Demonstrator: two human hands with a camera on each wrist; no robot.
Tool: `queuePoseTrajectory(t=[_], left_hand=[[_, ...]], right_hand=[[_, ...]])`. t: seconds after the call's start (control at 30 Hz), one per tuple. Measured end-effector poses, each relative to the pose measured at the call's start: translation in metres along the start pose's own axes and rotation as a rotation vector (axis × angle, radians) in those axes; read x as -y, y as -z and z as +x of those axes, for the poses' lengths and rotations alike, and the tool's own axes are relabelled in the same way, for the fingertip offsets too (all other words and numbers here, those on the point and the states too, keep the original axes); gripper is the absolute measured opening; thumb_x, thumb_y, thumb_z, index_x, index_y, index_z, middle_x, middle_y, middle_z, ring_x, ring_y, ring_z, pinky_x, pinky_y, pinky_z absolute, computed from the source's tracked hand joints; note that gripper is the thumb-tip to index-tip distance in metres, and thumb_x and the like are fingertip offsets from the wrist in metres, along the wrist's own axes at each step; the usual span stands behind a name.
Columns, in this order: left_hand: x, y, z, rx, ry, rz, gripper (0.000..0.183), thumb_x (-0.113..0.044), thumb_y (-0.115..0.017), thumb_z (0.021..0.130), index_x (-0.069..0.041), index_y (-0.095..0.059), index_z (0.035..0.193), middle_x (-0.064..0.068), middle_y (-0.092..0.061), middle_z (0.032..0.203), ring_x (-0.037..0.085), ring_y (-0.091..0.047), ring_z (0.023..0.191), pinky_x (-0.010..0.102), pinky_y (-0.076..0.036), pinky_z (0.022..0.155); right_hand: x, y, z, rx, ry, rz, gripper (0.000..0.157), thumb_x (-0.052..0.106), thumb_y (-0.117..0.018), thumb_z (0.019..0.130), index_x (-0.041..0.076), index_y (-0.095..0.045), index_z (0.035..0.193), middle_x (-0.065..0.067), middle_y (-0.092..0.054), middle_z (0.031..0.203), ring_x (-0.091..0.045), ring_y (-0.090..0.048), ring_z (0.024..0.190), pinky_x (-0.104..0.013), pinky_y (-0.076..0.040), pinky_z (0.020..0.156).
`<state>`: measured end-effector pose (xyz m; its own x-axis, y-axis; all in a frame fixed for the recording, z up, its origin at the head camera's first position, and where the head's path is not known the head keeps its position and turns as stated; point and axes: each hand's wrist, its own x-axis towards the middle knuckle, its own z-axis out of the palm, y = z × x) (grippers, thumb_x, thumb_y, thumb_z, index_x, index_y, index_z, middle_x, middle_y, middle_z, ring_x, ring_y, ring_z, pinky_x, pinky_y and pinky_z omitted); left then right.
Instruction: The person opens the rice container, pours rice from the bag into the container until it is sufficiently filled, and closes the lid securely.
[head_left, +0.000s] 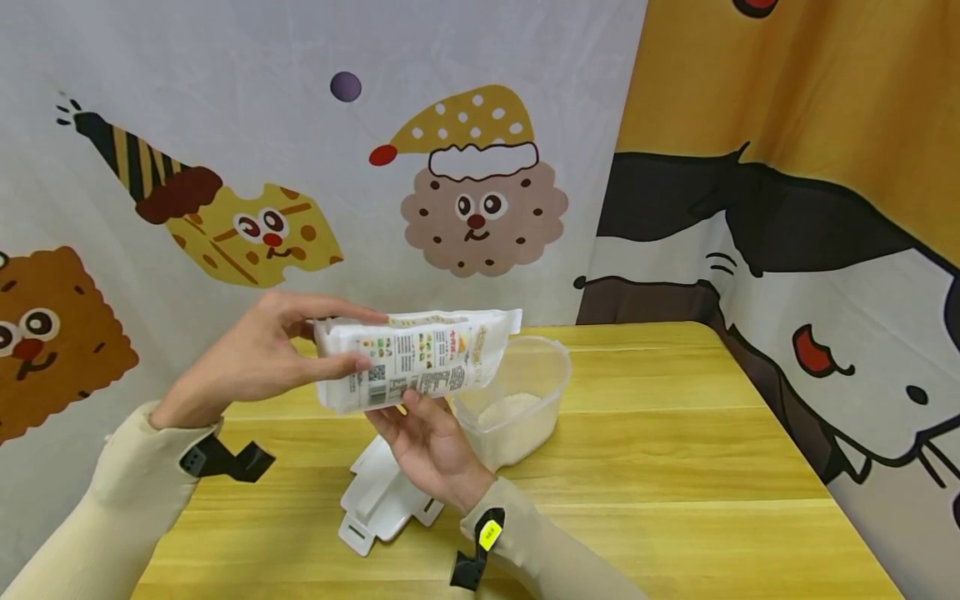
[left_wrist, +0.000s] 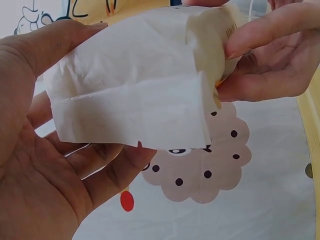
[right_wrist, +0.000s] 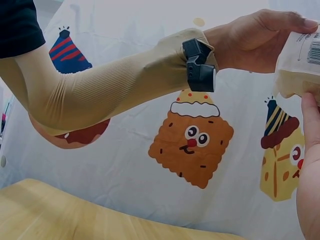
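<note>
A white printed packet (head_left: 420,354) is held up above the table, tilted on its side with text, small pictures and a barcode towards me. My left hand (head_left: 262,350) grips its left end, thumb on the printed face and fingers over the top. From below, my right hand (head_left: 431,446) holds the lower edge, thumb in front. Its other fingers are partly hidden behind the packet. In the left wrist view the packet's folded end (left_wrist: 135,75) faces the camera. Behind the packet stands a clear plastic box (head_left: 551,375) with white grains (head_left: 510,410) inside.
A white plastic lid (head_left: 382,500) with clip tabs lies on the wooden table (head_left: 675,467), partly under my right hand. A cartoon-printed curtain (head_left: 285,83) hangs behind the table and along its right side.
</note>
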<state>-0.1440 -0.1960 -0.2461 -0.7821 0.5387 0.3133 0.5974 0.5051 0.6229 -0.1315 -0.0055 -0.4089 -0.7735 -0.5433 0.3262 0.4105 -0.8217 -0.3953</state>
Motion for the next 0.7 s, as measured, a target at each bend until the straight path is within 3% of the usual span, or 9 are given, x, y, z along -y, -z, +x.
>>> queuePoseTrajectory(t=[0.7], left_hand=[[-0.0033, 0.0006, 0.0026, 0.001, 0.000, 0.003, 0.040, -0.011, -0.082, 0.087, -0.025, -0.075, 0.124, -0.004, -0.077, 0.102, 0.011, -0.069, 0.073, 0.028, -0.057, 0.055]], right_hand=[[0.0013, -0.0033, -0.0002, -0.027, -0.009, -0.013, 0.045, 0.016, -0.066, 0.100, 0.030, -0.053, 0.140, 0.007, -0.054, 0.143, -0.012, -0.054, 0.130, -0.030, -0.040, 0.118]])
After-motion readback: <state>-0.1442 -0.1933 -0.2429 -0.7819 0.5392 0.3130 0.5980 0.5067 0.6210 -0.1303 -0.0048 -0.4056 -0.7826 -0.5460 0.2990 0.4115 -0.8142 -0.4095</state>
